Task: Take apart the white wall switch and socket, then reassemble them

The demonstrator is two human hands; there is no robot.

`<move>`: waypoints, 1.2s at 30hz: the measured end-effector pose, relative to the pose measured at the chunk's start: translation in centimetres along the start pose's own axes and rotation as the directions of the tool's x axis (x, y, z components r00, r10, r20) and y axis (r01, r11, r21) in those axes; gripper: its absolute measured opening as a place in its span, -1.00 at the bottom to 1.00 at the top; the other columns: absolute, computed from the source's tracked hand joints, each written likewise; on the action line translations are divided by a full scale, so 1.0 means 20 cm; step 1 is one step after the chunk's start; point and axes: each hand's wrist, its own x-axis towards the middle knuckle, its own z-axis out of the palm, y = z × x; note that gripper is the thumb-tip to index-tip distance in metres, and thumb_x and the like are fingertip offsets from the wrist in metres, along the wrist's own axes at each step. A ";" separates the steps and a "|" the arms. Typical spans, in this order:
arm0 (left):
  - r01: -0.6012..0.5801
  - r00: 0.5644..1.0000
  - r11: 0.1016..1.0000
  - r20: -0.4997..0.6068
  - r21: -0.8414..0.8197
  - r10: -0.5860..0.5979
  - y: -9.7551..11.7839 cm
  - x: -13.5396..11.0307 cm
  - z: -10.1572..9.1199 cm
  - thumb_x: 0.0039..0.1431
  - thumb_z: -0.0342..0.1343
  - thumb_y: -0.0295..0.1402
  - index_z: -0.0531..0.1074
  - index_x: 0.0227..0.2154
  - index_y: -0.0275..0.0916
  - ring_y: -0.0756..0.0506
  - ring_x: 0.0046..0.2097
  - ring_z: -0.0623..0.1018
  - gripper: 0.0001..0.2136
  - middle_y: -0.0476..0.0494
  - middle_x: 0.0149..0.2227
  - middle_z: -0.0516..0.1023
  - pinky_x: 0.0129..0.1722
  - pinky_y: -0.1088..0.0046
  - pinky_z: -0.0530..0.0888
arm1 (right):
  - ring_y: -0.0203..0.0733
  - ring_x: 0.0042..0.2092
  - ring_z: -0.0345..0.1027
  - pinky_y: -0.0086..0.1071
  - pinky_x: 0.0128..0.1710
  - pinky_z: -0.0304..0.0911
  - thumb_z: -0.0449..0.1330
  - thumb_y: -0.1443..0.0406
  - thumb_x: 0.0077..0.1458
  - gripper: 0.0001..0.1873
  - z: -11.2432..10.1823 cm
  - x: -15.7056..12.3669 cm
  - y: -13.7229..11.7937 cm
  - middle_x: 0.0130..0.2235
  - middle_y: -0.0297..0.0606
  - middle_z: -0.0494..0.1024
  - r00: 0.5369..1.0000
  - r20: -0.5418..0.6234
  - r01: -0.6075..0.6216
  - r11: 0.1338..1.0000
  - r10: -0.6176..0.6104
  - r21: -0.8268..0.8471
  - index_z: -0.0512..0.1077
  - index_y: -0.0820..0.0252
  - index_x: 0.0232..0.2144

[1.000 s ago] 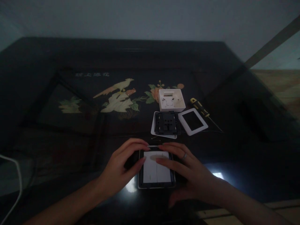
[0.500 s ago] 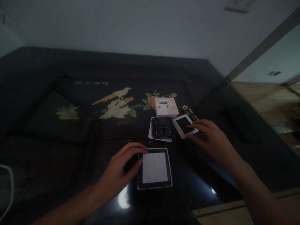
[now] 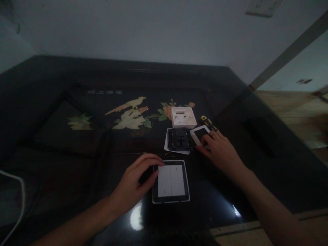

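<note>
A wall switch (image 3: 171,181) with two white rockers in a dark frame lies flat near the front of the dark table. My left hand (image 3: 135,182) rests against its left edge, fingers curled on the top corner. My right hand (image 3: 217,150) reaches right and lies on a white rectangular frame plate (image 3: 197,134), fingers stretched over it. Beside that plate sits a black switch module on a white base (image 3: 178,140). Behind it stands a white mounting box (image 3: 183,117). A yellow and black screwdriver (image 3: 208,123) lies just past my right fingers.
The lacquered table (image 3: 77,153) carries a painted bird and flower inlay (image 3: 130,114). Small screws (image 3: 167,154) lie between the switch and the module. A white cable (image 3: 15,208) curves at the left edge. The wall rises behind; wooden floor shows at the right.
My right hand left the switch, moved right and back, and now rests on the white frame plate. My left hand stayed at the switch's left edge.
</note>
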 end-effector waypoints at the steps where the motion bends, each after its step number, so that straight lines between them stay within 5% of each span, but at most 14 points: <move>1: -0.001 1.000 1.000 -0.002 -0.001 0.001 0.00 0.00 0.00 0.28 0.04 -0.53 0.47 -0.11 -0.16 -0.10 -0.06 0.58 -0.79 -0.14 -0.09 0.56 -0.06 0.28 0.57 | 0.03 -0.22 0.38 -0.13 -0.23 0.30 0.08 0.14 0.28 -0.69 0.01 0.00 0.00 -0.28 -0.07 0.49 1.000 0.001 0.005 1.000 -0.005 -0.001 0.42 0.20 -0.41; 14: 0.001 0.998 1.000 -0.058 0.026 0.001 0.02 0.03 -0.02 0.28 0.04 -0.52 0.47 -0.12 -0.18 -0.10 -0.08 0.59 -0.80 -0.14 -0.13 0.57 -0.08 0.30 0.57 | 0.02 -0.21 0.35 -0.10 -0.22 0.36 0.15 0.21 0.21 -0.84 -0.13 -0.06 0.05 -0.26 -0.11 0.46 0.991 -0.126 -0.021 0.989 0.040 0.149 0.39 0.16 -0.37; 20: 0.012 0.998 1.000 -0.062 0.006 -0.012 0.01 0.01 -0.04 0.29 0.10 -0.42 0.39 0.04 -0.12 -0.15 0.03 0.53 -0.73 -0.20 -0.01 0.51 0.04 0.26 0.51 | 0.06 0.06 0.33 -0.04 -0.02 0.38 0.20 0.28 0.20 -0.94 -0.26 -0.08 -0.12 0.02 -0.06 0.43 0.930 -0.307 0.311 0.874 -0.199 0.374 0.36 0.12 -0.29; 24: -0.005 1.000 0.994 -0.005 -0.111 0.005 0.00 -0.02 -0.05 0.10 0.31 -0.09 0.05 0.33 -0.03 -0.32 0.32 0.25 -0.20 -0.30 0.33 0.18 0.29 -0.02 0.26 | 0.04 0.15 0.28 -0.07 0.06 0.37 0.22 0.30 0.21 -0.91 -0.27 -0.10 -0.25 0.04 -0.01 0.44 0.856 -0.334 0.509 0.752 -0.394 0.418 0.35 0.16 -0.26; 28: -0.003 0.999 0.994 0.039 -0.111 0.008 0.02 -0.03 -0.06 0.02 0.36 -0.03 -0.13 0.39 0.05 -0.35 0.38 0.13 -0.02 -0.25 0.41 0.02 0.34 -0.06 0.17 | 0.05 0.21 0.22 -0.10 0.08 0.38 0.20 0.28 0.23 -0.90 -0.23 -0.11 -0.30 0.06 0.02 0.44 0.818 -0.363 0.567 0.730 -0.446 0.382 0.37 0.20 -0.26; 36: 0.030 0.999 0.994 0.039 -0.104 -0.026 0.02 -0.03 -0.07 -0.05 0.43 -0.19 0.00 0.34 0.09 -0.33 0.34 0.19 -0.06 -0.15 0.36 0.12 0.33 0.00 0.20 | 0.06 0.24 0.16 -0.08 0.13 0.32 0.25 0.27 0.18 -0.83 -0.20 -0.13 -0.31 0.10 0.02 0.38 0.797 -0.407 0.598 0.671 -0.445 0.438 0.38 0.24 -0.22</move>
